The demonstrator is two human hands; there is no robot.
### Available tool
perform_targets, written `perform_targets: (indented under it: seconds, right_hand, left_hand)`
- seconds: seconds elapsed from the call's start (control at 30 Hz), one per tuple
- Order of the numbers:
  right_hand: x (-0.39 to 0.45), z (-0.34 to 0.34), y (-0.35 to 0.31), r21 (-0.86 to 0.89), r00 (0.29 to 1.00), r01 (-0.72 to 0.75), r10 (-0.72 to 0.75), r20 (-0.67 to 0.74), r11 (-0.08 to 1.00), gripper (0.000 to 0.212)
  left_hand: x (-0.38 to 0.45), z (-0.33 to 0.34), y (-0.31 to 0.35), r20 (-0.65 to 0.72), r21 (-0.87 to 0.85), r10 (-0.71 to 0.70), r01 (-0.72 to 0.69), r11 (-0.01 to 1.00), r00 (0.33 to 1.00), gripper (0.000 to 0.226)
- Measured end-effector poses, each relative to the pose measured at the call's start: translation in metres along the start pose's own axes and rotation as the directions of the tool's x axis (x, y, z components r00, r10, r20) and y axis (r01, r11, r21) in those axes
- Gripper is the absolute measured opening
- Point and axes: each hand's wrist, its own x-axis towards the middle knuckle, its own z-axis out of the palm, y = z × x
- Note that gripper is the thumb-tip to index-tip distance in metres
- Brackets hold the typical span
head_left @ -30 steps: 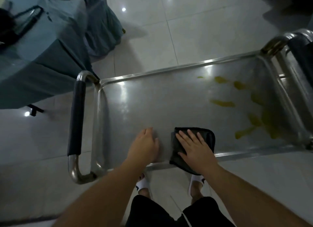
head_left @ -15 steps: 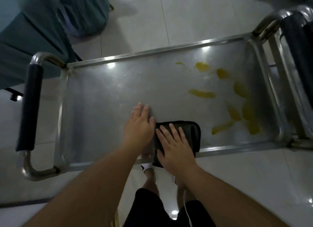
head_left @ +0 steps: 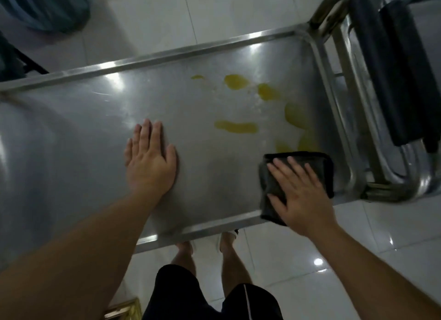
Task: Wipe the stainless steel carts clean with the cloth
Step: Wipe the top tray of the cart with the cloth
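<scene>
Step in hand: the person is wiping the top shelf of the stainless steel cart (head_left: pixel 191 167); the pass is reaching the soiled right end.
Right hand (head_left: pixel 301 195): it is pressing flat on the cloth (head_left: pixel 317 163), fingers straight and slightly spread, nothing pinched.
Left hand (head_left: pixel 149 161): it is lying palm down on the bare shelf near the middle, fingers straight and close together, bracing the cart.
Cloth position: the dark folded cloth is lying at the near right corner of the shelf, its near edge overhanging the front rim, its far edge just touching the nearest yellow marks.
Soiling: yellow spills (head_left: pixel 236 126) are lying across the right half of the shelf, from the far rim down toward the cloth; none appear wiped yet.
Next move calls for: a push of the cloth away from the front rim, through the spills, with firm flat pressure; judged, several overlapping strokes are needed, and the cloth may smear unless refolded.
Change from earlier frames: the cloth and right hand have travelled from beside the left hand toward the right end; the two hands are now well apart. The left hand has stayed near mid-shelf.
Surroundings: a second cart handle (head_left: pixel 391 85) is standing just beyond the right end.
</scene>
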Motion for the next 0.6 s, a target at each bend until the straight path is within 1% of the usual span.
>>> perform_targets:
  seconds: [0.07,0.1,0.17,0.23,0.27,0.3,0.33,0.37,0.43,0.47,0.5,0.53,0.57,0.6]
  right_hand:
    - [-0.002,-0.01,0.045,-0.023,0.992,-0.13,0.13,-0.008,0.991,0.069]
    - [-0.001,-0.014,0.058,-0.023,0.975,-0.22,0.22,-0.009,0.975,0.07]
    - [0.007,-0.015,0.057,-0.005,0.91,-0.414,0.414,-0.034,0.91,0.071]
    - [0.025,-0.009,0.024,0.06,0.797,-0.595,0.598,-0.08,0.801,0.071]
    - [0.038,-0.006,-0.001,0.104,0.738,-0.659,0.667,-0.099,0.745,0.071]
    - [0.053,-0.004,-0.029,0.144,0.705,-0.685,0.7,-0.113,0.714,0.071]
    - [0.069,-0.001,-0.058,0.167,0.709,-0.675,0.695,-0.12,0.718,0.071]
    - [0.086,0.001,-0.088,0.175,0.738,-0.64,0.662,-0.128,0.748,0.071]
    - [0.117,0.006,-0.143,0.151,0.839,-0.507,0.526,-0.137,0.848,0.071]
    - [0.127,0.008,-0.165,0.124,0.901,-0.401,0.416,-0.126,0.908,0.071]
    - [0.132,0.01,-0.18,0.095,0.956,-0.265,0.274,-0.103,0.96,0.072]
    - [0.134,0.012,-0.183,0.071,0.99,-0.115,0.121,-0.076,0.991,0.072]
    - [0.133,0.012,-0.177,0.056,0.998,0.027,-0.023,-0.061,0.998,0.073]
    - [0.13,0.011,-0.164,0.049,0.988,0.144,-0.141,-0.061,0.988,0.073]
  left_hand:
    - [0.001,0.001,-0.001,0.001,-0.003,-0.002,0.002,1.0,1.0,0.072]
    - [0.001,0.002,-0.002,0.009,0.001,-0.001,0.001,1.0,1.0,0.073]
    - [0.002,0.003,-0.002,0.014,0.015,0.008,-0.008,1.0,1.0,0.073]
    - [0.002,0.004,-0.002,0.008,0.02,0.01,-0.01,1.0,1.0,0.074]
    - [0.002,0.004,-0.002,0.003,0.02,0.008,-0.008,1.0,1.0,0.074]
    - [0.002,0.005,-0.002,-0.002,0.02,0.008,-0.008,1.0,1.0,0.074]
    - [0.002,0.005,-0.003,-0.005,0.022,0.011,-0.011,1.0,1.0,0.074]
    - [0.003,0.006,-0.003,-0.007,0.024,0.014,-0.013,1.0,1.0,0.074]
    - [0.004,0.008,-0.005,-0.008,0.03,0.013,-0.013,0.999,1.0,0.072]
    - [0.004,0.008,-0.006,-0.008,0.033,0.011,-0.011,0.999,1.0,0.071]
    - [0.005,0.009,-0.007,-0.004,0.037,0.012,-0.012,0.999,1.0,0.07]
    - [0.005,0.01,-0.007,0.004,0.042,0.017,-0.017,0.999,1.0,0.069]
    - [0.004,0.01,-0.007,0.009,0.049,0.022,-0.022,0.999,1.0,0.068]
    - [0.004,0.011,-0.008,0.009,0.052,0.025,-0.025,0.998,1.0,0.067]
